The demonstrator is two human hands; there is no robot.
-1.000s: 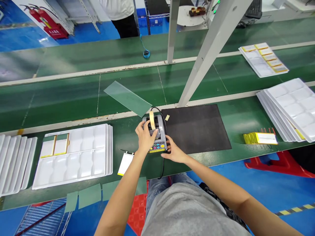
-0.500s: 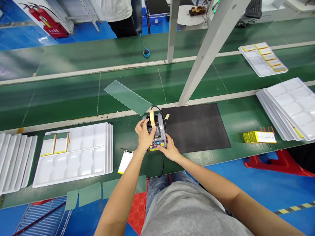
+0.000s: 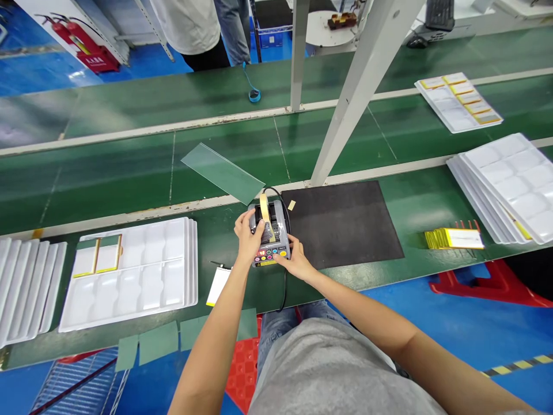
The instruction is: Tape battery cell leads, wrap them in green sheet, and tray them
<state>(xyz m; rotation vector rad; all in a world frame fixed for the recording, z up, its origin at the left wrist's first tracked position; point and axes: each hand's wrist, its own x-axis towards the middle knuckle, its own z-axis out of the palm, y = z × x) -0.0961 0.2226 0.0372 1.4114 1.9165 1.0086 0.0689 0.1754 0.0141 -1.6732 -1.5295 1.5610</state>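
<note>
A small grey tape machine (image 3: 276,233) with a roll of yellowish tape (image 3: 264,207) and coloured buttons stands on the green bench. My left hand (image 3: 248,236) grips the machine's left side, its thumb near the tape roll. At the lower right corner, my right hand (image 3: 297,260) holds the machine, with the thumb by the buttons. A white flat piece with a yellow edge (image 3: 219,286) lies left of the machine, partly behind my left forearm. A small piece of tape (image 3: 291,205) sits at the corner of the black mat (image 3: 341,225).
White trays (image 3: 138,276) are stacked at the left, more trays (image 3: 510,184) at the right. Yellow-edged pieces (image 3: 453,238) lie near the right trays. A clear green sheet (image 3: 222,173) rests behind the machine. A metal post (image 3: 345,104) rises behind the mat. Another person (image 3: 190,29) stands across the bench.
My left thumb has shifted left off the middle of the machine, uncovering the tape strip and a lit red display. The person across the bench has moved left.
</note>
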